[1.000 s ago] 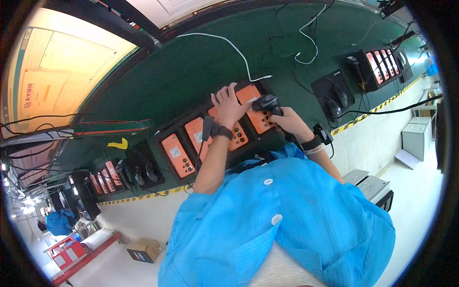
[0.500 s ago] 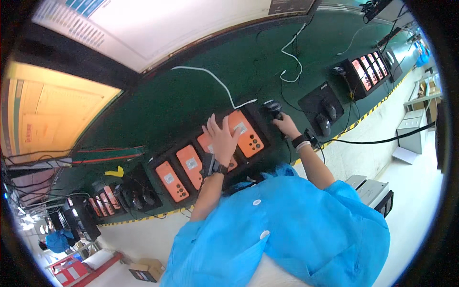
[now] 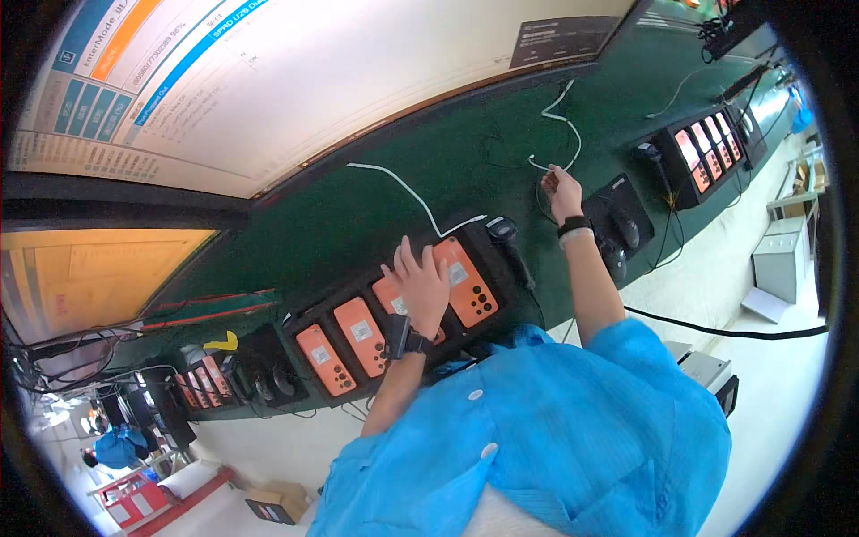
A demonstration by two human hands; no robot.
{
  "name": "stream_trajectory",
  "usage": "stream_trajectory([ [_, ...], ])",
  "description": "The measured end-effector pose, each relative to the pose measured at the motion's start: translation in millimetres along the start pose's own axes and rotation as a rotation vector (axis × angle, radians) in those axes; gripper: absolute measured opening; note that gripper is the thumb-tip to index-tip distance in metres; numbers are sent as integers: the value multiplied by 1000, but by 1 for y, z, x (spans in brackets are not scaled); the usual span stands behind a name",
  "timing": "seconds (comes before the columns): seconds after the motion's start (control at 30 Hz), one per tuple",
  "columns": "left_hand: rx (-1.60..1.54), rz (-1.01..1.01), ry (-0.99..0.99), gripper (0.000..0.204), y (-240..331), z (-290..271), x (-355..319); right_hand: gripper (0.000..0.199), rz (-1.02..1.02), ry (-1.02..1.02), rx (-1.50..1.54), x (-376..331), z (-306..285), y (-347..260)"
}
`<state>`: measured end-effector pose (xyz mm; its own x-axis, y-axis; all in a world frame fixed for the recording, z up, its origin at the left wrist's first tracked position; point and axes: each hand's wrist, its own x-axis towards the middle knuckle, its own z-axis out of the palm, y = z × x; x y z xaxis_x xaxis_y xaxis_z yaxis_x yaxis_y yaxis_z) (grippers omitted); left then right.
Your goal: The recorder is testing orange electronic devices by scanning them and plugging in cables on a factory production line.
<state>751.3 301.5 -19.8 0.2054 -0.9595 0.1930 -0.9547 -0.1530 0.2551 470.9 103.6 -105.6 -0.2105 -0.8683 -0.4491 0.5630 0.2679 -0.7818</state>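
Bright even light, soft shadows (strong fisheye bending, dark rim).

a large white wall chart (image 3: 295,98) is seen at eleven o'clock, a yellow panel (image 3: 98,277) at nine, and a second black tray of orange devices (image 3: 707,152) at two.

Orange devices (image 3: 465,282) with small grey labels, set in a black tray (image 3: 407,309). Dark green table (image 3: 376,210). White cable (image 3: 407,190) beside the tray. Bright blue sleeves (image 3: 546,421). Black wristbands (image 3: 398,336).
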Motion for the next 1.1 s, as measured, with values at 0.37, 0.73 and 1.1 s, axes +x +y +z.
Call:
stream_trajectory([
  [0.37, -870, -158, -201, 34, 7, -36, 0, 21, 106, -379, 446, -182, 66, -76],
  [0.73, -891, 31, -93, 13, 44, -92, -21, 25, 130, -647, 159, -257, 94, -51],
  [1.1, -994, 33, -40, 15, 44, -85, -47, 18, -169, -911, -746, -264, 98, -57],
])
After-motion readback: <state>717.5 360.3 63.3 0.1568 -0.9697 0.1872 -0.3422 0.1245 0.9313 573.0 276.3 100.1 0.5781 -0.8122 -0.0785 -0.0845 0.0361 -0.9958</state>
